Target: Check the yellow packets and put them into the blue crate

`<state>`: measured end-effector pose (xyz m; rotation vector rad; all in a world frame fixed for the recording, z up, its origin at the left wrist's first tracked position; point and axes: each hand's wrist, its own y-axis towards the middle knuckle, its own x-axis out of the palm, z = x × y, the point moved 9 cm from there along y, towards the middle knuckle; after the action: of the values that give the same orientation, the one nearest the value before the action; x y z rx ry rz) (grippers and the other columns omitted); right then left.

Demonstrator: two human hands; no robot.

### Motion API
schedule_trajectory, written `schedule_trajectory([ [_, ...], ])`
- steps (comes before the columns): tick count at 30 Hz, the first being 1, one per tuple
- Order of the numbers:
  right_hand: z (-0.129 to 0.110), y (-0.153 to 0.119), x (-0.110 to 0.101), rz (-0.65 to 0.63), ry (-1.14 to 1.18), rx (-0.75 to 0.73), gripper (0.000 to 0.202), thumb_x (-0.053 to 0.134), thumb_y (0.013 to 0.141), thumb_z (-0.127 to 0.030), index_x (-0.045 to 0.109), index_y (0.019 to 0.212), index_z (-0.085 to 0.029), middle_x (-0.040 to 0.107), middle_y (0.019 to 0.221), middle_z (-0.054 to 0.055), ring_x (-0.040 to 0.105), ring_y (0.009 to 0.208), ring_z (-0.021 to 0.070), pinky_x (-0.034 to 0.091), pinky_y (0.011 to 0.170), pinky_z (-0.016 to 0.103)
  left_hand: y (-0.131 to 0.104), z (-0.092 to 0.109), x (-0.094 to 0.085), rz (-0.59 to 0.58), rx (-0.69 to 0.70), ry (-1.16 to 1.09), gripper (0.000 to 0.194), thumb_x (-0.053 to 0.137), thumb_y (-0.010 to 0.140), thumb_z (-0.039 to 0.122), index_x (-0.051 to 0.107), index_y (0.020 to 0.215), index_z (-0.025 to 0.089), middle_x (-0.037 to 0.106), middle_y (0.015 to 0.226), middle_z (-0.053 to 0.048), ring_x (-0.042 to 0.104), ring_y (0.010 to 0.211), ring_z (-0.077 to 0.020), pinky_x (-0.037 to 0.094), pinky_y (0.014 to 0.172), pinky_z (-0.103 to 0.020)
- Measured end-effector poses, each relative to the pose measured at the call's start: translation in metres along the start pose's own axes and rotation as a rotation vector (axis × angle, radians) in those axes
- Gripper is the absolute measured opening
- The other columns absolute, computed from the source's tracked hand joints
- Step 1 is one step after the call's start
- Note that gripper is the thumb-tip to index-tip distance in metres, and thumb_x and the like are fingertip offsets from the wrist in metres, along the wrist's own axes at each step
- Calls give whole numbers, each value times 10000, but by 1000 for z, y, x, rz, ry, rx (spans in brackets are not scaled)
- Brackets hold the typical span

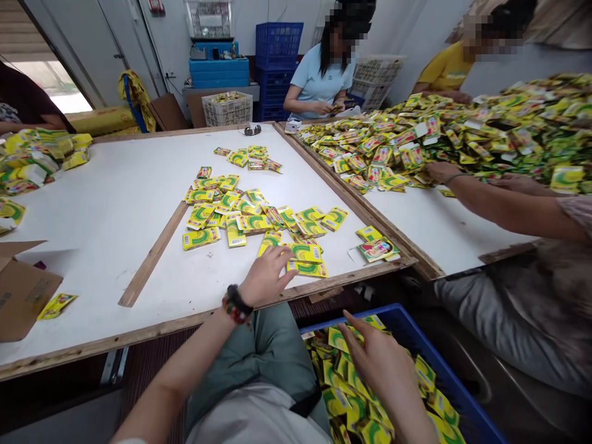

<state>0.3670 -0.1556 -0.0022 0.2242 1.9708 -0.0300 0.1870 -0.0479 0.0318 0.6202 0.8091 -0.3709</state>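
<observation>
My left hand point(266, 276) reaches over the table's front edge, its fingers spread and touching or just above a small yellow-and-green packet point(306, 252). Another such packet point(309, 269) lies in front of that one, by my thumb. Beyond my fingers spreads a loose heap of similar flat packets point(250, 222), some showing red faces. Lower right, my right hand point(377, 354) is held over a blue crate point(446, 354) filled with the same packets, fingers stretched out and nothing seen between them. The hand hides part of the crate's contents.
A wooden strip point(155, 253) lies left of the heap; a cardboard box point(28, 296) stands further left. Wooden rails point(342, 185) border the white table. On the right, a co-worker's arm point(513, 200) reaches into a large packet pile point(499, 132). Other people sit around the tables.
</observation>
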Motion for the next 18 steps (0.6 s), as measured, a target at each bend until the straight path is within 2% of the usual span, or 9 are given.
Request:
schedule_trajectory([
  [2,9,0,-1,-5,-62,-42,412,490,870,-409,702,1142,-183,714,1106,145,706,921,334,567,718,414,33,-11,21,-132,-63,194,416,602,837,262,507,1234,183,512,1337,-123,452,1225,-295,415,994,-439],
  [5,-10,7,8,49,45,-192,407,464,906,-378,652,1214,-189,648,1244,132,631,1119,292,530,903,413,63,-29,42,-288,-140,313,471,696,745,274,562,1179,151,617,1170,-146,547,1106,-321,459,908,-435],
  [7,-31,16,11,143,109,-266,416,449,919,-328,600,1277,-181,584,1330,139,553,1225,287,488,977,439,64,-33,35,-310,-140,316,388,685,752,345,623,1074,138,667,1013,-137,609,991,-300,485,850,-396],
  [10,-66,30,12,270,205,-376,523,475,900,-255,437,1415,-174,427,1470,132,325,1392,310,352,1082,545,39,-22,6,-295,-93,260,384,660,758,449,663,1000,151,682,961,-118,636,941,-281,496,833,-368],
  [12,-91,38,21,226,348,-468,580,467,895,-212,347,1463,-202,409,1484,113,349,1383,292,343,1088,540,14,-7,-18,-181,-85,147,423,671,743,458,649,1051,169,685,1000,-103,636,969,-275,493,866,-372],
  [14,-109,42,38,110,581,-508,578,444,897,-191,341,1465,-223,490,1428,104,497,1282,259,422,1045,471,-13,0,-42,85,-173,11,526,696,728,401,566,1190,187,667,1085,-93,615,1041,-262,473,929,-376],
  [15,-113,43,48,51,718,-491,572,450,890,-189,366,1454,-226,528,1396,98,542,1236,246,449,1023,438,-29,-2,-48,233,-242,-62,602,702,724,363,496,1263,191,655,1114,-91,607,1060,-250,469,941,-371],
  [16,-114,43,59,4,855,-447,572,482,867,-193,407,1432,-228,552,1375,89,556,1219,241,455,1019,420,-45,-7,-47,364,-320,-137,674,699,727,330,417,1323,191,647,1125,-92,611,1053,-237,478,927,-363],
  [18,-108,40,81,-75,1118,-328,589,589,777,-204,513,1359,-247,576,1352,59,539,1235,247,432,1043,413,-71,-18,-27,485,-438,-283,765,665,752,287,263,1394,182,640,1127,-104,638,988,-218,514,846,-343],
])
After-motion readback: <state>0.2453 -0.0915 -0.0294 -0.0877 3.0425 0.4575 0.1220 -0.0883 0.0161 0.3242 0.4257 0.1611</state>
